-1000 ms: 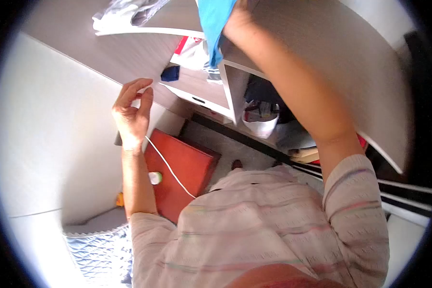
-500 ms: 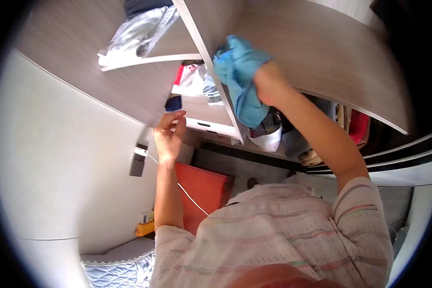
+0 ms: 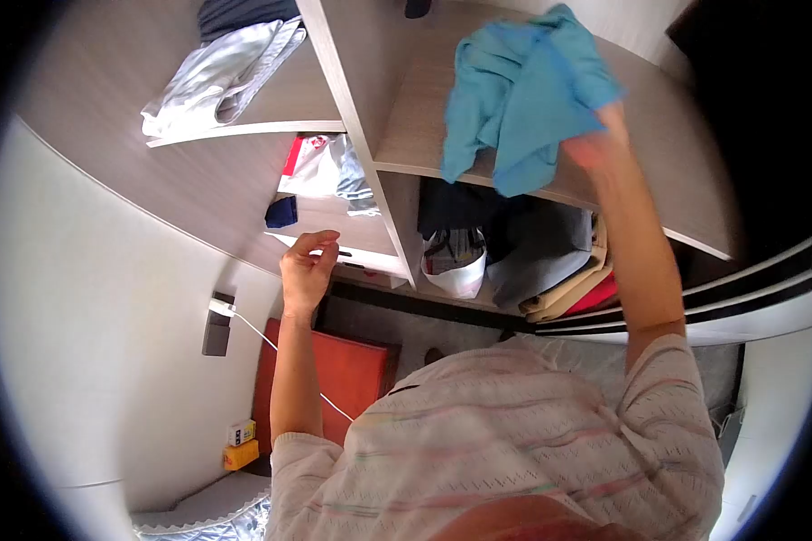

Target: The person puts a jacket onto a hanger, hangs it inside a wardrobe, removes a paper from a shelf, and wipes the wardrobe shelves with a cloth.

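My right hand (image 3: 600,149), slightly blurred, grips the lower right edge of a crumpled blue cloth (image 3: 523,95). The cloth is spread out over the wooden upper shelf (image 3: 686,171), and its lower end hangs past the shelf's front edge. In front of the lower left compartment, my left hand (image 3: 307,270) is raised with its fingers curled together and nothing visible in them. Just above it, a small dark blue folded item (image 3: 281,212) lies on that compartment's shelf, near a white and red bag (image 3: 316,167).
Folded white clothing (image 3: 221,77) lies on the upper left shelf. Beneath the right shelf are a white container (image 3: 456,266), grey fabric (image 3: 541,252) and other textiles. A red-orange box or seat (image 3: 347,379) stands below, crossed by a white cable from a wall socket (image 3: 216,329).
My right hand has moved right and upward with the blue cloth, which is now spread wider over the shelf. My left hand stays near the left compartment, its fingers closer together.
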{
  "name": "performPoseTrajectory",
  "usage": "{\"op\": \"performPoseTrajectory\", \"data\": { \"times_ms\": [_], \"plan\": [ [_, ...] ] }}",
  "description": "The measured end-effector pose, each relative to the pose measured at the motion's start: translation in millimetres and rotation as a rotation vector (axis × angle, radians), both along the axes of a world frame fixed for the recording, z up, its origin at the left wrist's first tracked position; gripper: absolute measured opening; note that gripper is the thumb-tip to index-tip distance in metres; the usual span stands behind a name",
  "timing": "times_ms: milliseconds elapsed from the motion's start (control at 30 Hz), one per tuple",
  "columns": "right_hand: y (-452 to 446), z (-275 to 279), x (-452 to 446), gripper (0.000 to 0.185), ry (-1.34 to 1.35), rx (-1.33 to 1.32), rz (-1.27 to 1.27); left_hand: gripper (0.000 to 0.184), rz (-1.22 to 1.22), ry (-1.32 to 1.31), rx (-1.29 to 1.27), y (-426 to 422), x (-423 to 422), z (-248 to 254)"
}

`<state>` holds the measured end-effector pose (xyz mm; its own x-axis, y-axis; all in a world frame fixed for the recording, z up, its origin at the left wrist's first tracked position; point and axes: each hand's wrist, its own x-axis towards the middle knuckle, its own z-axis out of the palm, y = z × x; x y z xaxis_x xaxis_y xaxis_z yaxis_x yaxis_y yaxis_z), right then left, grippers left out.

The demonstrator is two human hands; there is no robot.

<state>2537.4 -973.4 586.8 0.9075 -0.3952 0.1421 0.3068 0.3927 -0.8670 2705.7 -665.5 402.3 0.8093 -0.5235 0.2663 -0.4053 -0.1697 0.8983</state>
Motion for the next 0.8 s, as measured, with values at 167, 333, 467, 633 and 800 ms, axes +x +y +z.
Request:
{"op": "performPoseTrajectory", "data": {
  "times_ms": [167, 333, 467, 633, 800],
  "plan": [
    [53, -44, 85, 0.025, 0.289, -1.76, -0.012, 0.014, 0.001, 0.034, 0.034, -6, 9, -3],
    [27, -57, 133, 0.025, 0.368, -2.033, -0.293, 0.014, 0.047, 0.074, 0.046, -2, 23, -15],
    [-46, -45, 206, 0.027, 0.828, -1.917, -0.186, 0.014, 0.102, 0.121, 0.044, 16, 28, -35],
    [-143, -58, 278, 0.034, 0.819, -1.909, -0.367, 0.015, 0.233, 0.18, 0.172, 33, 6, -32],
    [-136, -51, 275, 0.031, 0.779, -1.922, -0.283, 0.017, 0.249, 0.091, 0.224, 43, -36, -24]
  ]
}}
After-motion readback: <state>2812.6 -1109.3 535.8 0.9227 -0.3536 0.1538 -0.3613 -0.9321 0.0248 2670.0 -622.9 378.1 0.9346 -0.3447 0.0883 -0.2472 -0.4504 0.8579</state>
